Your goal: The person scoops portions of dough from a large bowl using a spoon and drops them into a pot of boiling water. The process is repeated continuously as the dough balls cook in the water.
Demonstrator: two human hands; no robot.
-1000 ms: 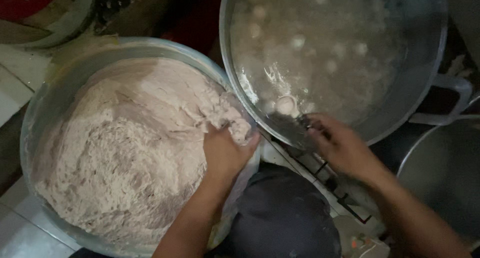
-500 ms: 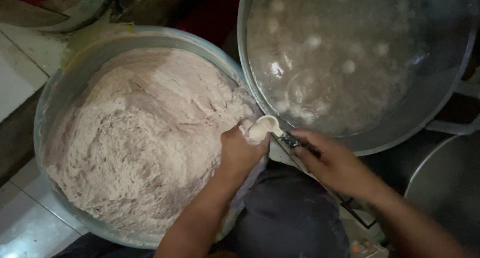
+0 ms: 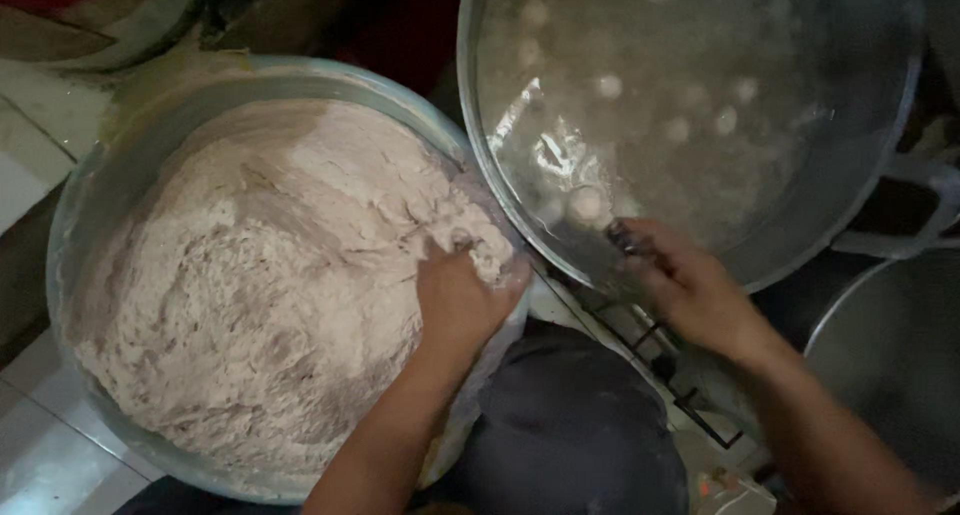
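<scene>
Two hands at work over a dough basin and a pot of water.
Left hand, fingers curled into dough at the near rim; right hand pinches a spoon handle, ball at the water's edge; a loosened pinch could likely splash water.

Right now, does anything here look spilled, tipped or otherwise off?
Nothing stands out. The paste sits inside its bowl, the balls float inside the pot, the left hand presses paste, and the right hand holds a spoon over the water.
</scene>
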